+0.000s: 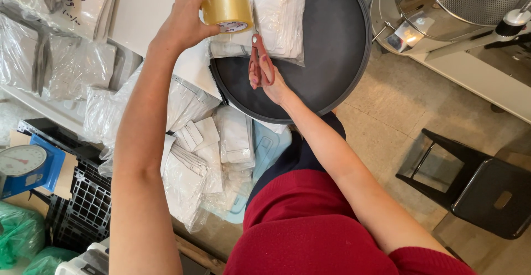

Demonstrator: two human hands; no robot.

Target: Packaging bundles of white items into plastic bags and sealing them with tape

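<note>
Tape roll (pixel 227 11) left of scissors (pixel 259 59), both over tray (pixel 332 48)

The person is wearing a dark red top (pixel 310 236) made of a soft, slightly ribbed fabric. Its sleeves are ending very high, near the shoulders, so both arms are showing bare along their whole length. Below the red top, a dark navy garment (pixel 298 153) is covering the lower body. The left hand (pixel 185 23) and the right hand (pixel 272 81) are bare too, and the wrists are carrying nothing. The nails are too small to be judged here.
</note>
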